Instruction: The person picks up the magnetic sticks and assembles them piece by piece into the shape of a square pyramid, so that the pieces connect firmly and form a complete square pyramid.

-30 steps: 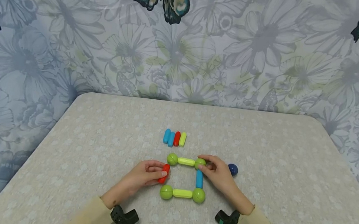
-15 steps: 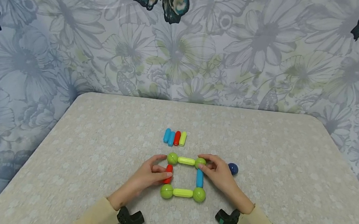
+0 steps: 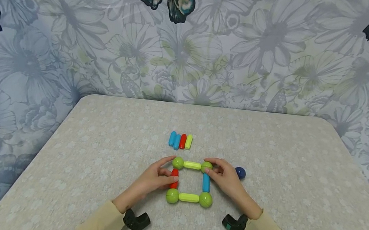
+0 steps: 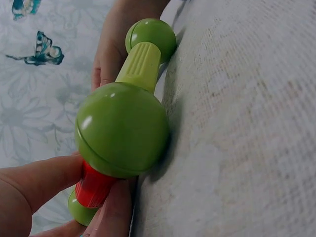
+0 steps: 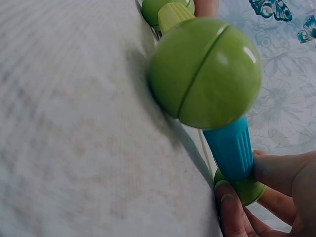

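Note:
Four-sided frame of green balls and short rods lies on the table. Its left side is a red rod, pinched between thumb and fingers of my left hand. That rod meets the near-left green ball; my left index fingertip is at the far-left green ball. My right hand grips the far-right green ball between thumb and fingers. From that ball a blue rod runs to the near-right green ball. Yellow-green rods form the far side and near side.
Beyond the frame, two blue rods, a red rod and a yellow-green rod lie side by side. A dark blue ball sits just right of my right hand. The patterned wall rises behind the table's far edge.
My left hand has moved right, bringing the red rod in line between the two left balls. Its index finger has stretched to the far-left ball. The right hand keeps its place.

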Available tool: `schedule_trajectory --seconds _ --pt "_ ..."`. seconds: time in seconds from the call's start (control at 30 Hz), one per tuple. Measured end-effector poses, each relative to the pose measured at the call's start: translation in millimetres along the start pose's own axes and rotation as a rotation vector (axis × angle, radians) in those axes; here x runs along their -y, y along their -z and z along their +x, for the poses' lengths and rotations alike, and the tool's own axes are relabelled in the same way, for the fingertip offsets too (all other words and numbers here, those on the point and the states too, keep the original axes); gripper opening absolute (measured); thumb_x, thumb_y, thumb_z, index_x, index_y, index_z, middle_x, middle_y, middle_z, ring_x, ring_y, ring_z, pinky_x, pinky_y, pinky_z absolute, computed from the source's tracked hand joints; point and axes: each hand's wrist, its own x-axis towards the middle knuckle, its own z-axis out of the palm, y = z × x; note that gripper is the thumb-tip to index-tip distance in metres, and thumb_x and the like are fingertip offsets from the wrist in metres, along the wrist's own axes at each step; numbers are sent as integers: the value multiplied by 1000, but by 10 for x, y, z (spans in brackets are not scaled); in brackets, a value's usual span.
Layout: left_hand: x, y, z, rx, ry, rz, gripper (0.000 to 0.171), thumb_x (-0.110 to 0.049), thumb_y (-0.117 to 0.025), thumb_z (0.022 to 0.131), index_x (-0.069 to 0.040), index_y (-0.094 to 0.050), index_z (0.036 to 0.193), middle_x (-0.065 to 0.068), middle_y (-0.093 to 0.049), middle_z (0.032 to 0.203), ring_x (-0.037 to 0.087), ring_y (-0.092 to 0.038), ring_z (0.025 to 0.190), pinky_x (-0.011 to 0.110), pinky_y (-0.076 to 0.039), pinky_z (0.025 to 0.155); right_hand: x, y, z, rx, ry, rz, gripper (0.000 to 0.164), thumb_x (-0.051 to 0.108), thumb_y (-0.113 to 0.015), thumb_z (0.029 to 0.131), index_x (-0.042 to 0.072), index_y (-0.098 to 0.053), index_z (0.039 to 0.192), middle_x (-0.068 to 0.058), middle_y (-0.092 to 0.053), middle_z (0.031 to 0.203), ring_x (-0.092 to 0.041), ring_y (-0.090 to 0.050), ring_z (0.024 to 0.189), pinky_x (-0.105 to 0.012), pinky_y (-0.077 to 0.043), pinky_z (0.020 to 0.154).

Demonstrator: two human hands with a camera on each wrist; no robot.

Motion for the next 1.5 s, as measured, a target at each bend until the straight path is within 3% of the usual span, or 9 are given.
schedule_trajectory --seconds 0.27,0.4,0.6,0.8,1.03,1.17,1.27,1.4,1.5 --pt "-15 23 -16 -4 -15 32 66 -16 -73 83 -8 -39 139 9 -61 84 17 -59 71 28 -49 63 22 -8 15 0 3 -6 32 16 -69 87 11 -65 118 -5 -58 104 -14 -54 74 -29 -46 63" --pt "-30 18 -7 -26 -26 94 66 -16 -74 82 -8 -41 138 7 -63 83 17 -59 70 28 -48 62 35 -9 26 -1 -1 -10 32 17 -69 87 11 -65 119 -5 -58 103 -14 -54 74 -29 -46 63" --pt "-68 0 3 -53 -100 249 64 -17 -74 82 -6 -41 136 4 -64 82 16 -61 70 29 -50 59 49 0 29 2 9 -8 33 16 -68 87 10 -64 120 -6 -58 104 -15 -54 73 -29 -46 63" --pt "-67 -9 12 -70 -160 301 63 -15 -74 82 -3 -43 135 5 -59 87 15 -58 68 29 -47 55 53 12 25 3 17 -12 33 17 -67 88 9 -63 120 -7 -58 106 -14 -53 73 -28 -45 63" --pt "-83 1 12 -40 -187 340 61 -13 -73 83 1 -43 135 4 -59 84 14 -57 66 28 -49 54 46 28 14 8 15 -10 33 18 -67 89 8 -63 120 -9 -57 108 -14 -52 71 -27 -44 61" --pt "-131 104 39 9 -182 361 55 -13 -69 87 1 -45 134 4 -60 87 16 -58 68 29 -49 55 40 33 11 20 19 -3 34 18 -66 89 7 -62 120 -10 -57 108 -15 -51 70 -27 -44 59" --pt "-213 257 148 -14 -177 359 45 -12 -65 89 0 -50 131 6 -61 90 20 -60 73 31 -50 59 35 41 12 26 15 -10 33 19 -67 89 9 -63 120 -8 -57 108 -15 -51 70 -27 -44 60" --pt "-348 490 428 -135 -190 321 37 -10 -60 92 1 -54 127 13 -61 96 29 -61 82 38 -50 70 21 58 9 33 0 -25 32 20 -66 89 12 -63 120 -6 -58 108 -15 -51 70 -27 -43 60" --pt "-411 610 656 -203 -165 348 38 -13 -61 92 -1 -54 128 15 -60 101 30 -59 88 39 -49 75 5 65 8 35 -1 -28 32 20 -67 89 12 -63 120 -6 -57 106 -15 -50 69 -26 -42 59"
